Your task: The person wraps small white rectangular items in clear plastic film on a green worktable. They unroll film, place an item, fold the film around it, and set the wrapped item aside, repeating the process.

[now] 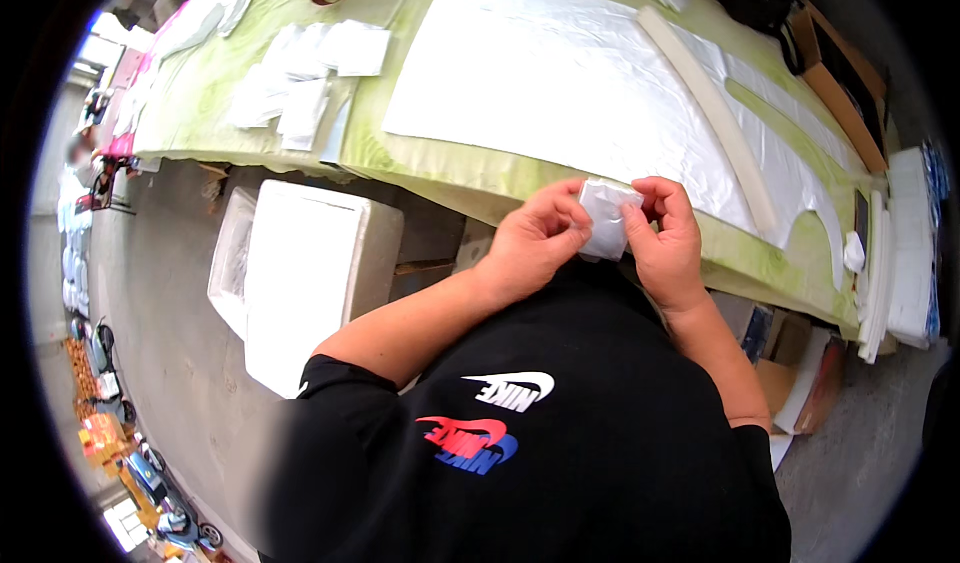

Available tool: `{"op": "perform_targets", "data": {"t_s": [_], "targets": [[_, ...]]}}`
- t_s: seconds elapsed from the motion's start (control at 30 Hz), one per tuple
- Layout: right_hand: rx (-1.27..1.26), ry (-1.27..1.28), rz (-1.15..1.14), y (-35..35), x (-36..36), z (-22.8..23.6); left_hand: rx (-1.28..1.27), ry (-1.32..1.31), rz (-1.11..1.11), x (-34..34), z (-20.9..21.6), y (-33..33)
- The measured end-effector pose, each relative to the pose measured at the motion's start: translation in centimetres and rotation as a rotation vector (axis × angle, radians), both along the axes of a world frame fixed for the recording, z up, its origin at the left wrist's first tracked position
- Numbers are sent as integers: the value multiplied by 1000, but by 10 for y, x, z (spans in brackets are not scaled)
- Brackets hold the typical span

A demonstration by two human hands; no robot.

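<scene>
Between my two hands, close in front of my body at the table's near edge, is a small, shiny white packet (608, 218) that looks like folded thin plastic. My left hand (545, 231) pinches its left side with thumb and fingers. On the other side, my right hand (665, 233) has its thumb pressed on the packet's face and its fingers curled behind. Beyond them a large white sheet (520, 83) lies on the green table cover (440, 168). Similar small white packets (305, 108) lie in a loose group at the left of the table.
A long pale roll or strip (710, 113) crosses the sheet's right part. A black bag (755, 3) and an open cardboard box (835, 83) stand at the far right. Below the table's left edge is a white foam box (305, 273). Scooters (165, 498) stand at the far left.
</scene>
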State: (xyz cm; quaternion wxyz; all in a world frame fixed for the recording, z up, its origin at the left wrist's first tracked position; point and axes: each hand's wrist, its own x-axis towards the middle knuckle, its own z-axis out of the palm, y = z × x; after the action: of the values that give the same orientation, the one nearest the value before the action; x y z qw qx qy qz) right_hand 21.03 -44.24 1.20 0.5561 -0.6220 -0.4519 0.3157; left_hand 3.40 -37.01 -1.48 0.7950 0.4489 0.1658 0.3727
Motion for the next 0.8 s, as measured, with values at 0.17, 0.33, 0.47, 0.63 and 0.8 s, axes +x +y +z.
{"op": "perform_targets", "data": {"t_s": [0.17, 0.33, 0.47, 0.63, 0.8], "targets": [[5, 34, 65, 14, -3, -4, 163, 264, 238, -31, 5, 42], [25, 60, 55, 9, 7, -17, 725, 793, 713, -141, 30, 161], [4, -86, 96, 10, 7, -16, 928, 1493, 837, -199, 38, 213], [-4, -142, 100, 9, 9, -8, 1103, 1726, 1034, -196, 9, 217], [177, -499, -30, 3, 37, -1, 1050, 1947, 635, -181, 0, 218]]}}
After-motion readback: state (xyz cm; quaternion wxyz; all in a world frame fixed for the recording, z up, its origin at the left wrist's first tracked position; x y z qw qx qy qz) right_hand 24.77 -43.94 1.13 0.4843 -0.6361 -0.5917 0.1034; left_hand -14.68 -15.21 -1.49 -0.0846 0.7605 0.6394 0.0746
